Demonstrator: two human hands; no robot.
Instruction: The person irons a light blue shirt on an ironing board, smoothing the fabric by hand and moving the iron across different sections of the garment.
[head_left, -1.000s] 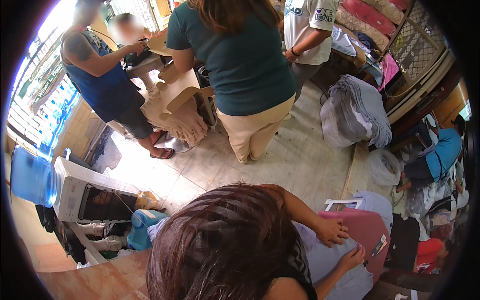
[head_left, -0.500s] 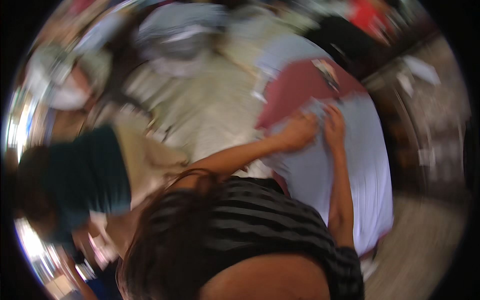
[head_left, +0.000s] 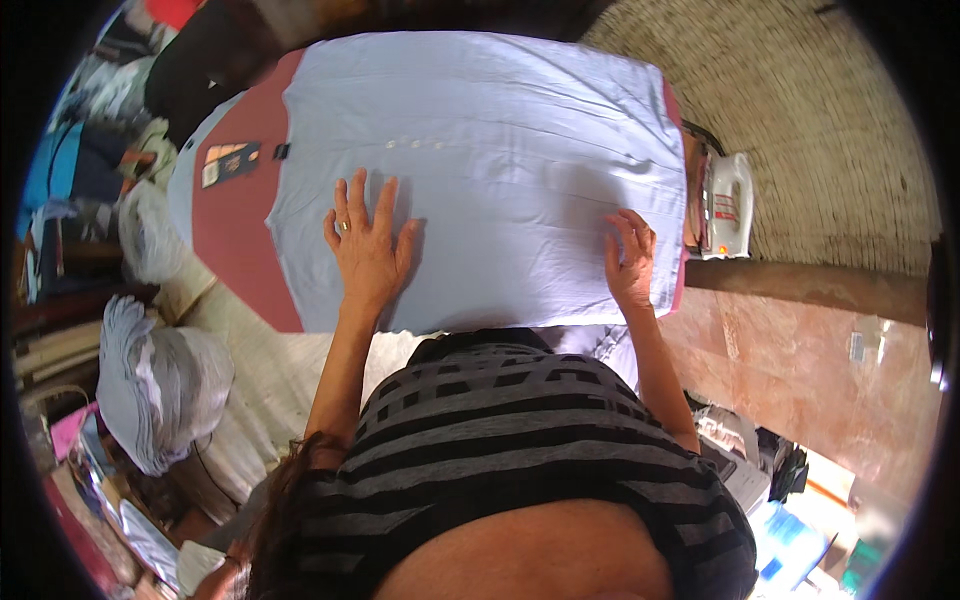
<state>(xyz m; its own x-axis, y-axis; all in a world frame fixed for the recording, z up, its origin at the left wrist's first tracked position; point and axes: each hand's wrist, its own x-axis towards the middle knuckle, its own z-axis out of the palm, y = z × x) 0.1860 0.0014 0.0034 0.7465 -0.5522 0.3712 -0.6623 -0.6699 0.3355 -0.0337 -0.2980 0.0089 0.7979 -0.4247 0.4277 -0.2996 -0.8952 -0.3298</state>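
Observation:
A light blue garment point(head_left: 480, 230) lies spread over a padded board in front of me, with small pale buttons near its middle. A maroon area point(head_left: 245, 220) borders it at the left, and a dark hang tag point(head_left: 228, 164) lies on that. My left hand point(head_left: 365, 245) has its fingers spread over the left part of the garment, palm down; whether it presses on the cloth I cannot tell. Near the right end, my right hand point(head_left: 631, 258) is over the cloth with its fingers loosely bent and apart. Neither hand holds anything.
A white iron point(head_left: 727, 205) with a small orange light stands just past the board's right end. Beside it runs a brown wooden surface point(head_left: 780, 335). To my left sits a bundle of folded grey-blue cloth point(head_left: 135, 385) with clear plastic around it.
My view has turned right, so the board lies crosswise before me. My hands, close together at the maroon edge before, are now wide apart over the light blue cloth.

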